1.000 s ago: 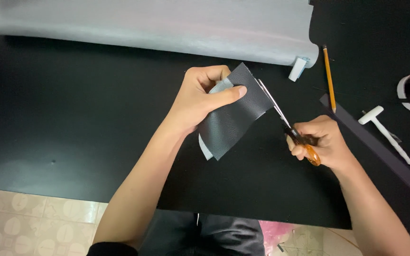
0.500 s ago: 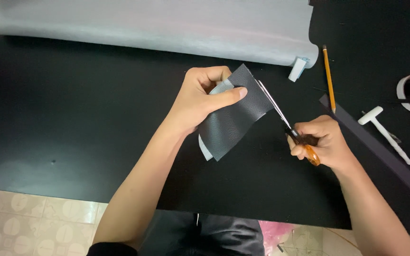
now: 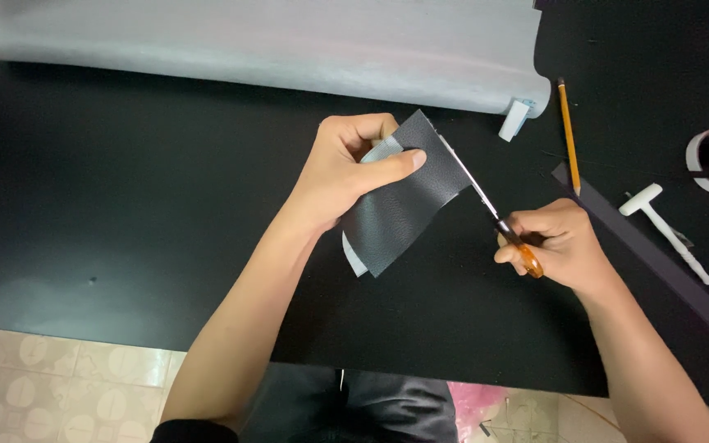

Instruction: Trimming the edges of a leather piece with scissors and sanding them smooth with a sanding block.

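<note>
Since a moment ago my scissors (image 3: 476,187) have closed along the right edge of the dark leather piece (image 3: 404,197), so that snip looks made. Held above the black table (image 3: 125,205), the piece runs from seven to one o'clock, pinched in my left hand (image 3: 346,168). My right hand (image 3: 555,242) grips the orange handles, blades pointing to eleven o'clock.

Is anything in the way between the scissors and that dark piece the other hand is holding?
Nothing visible. The scissors in the right hand already lie along the right edge of the dark sheet, which the left hand pinches above the black table. The pencil lies off to the right.
</note>
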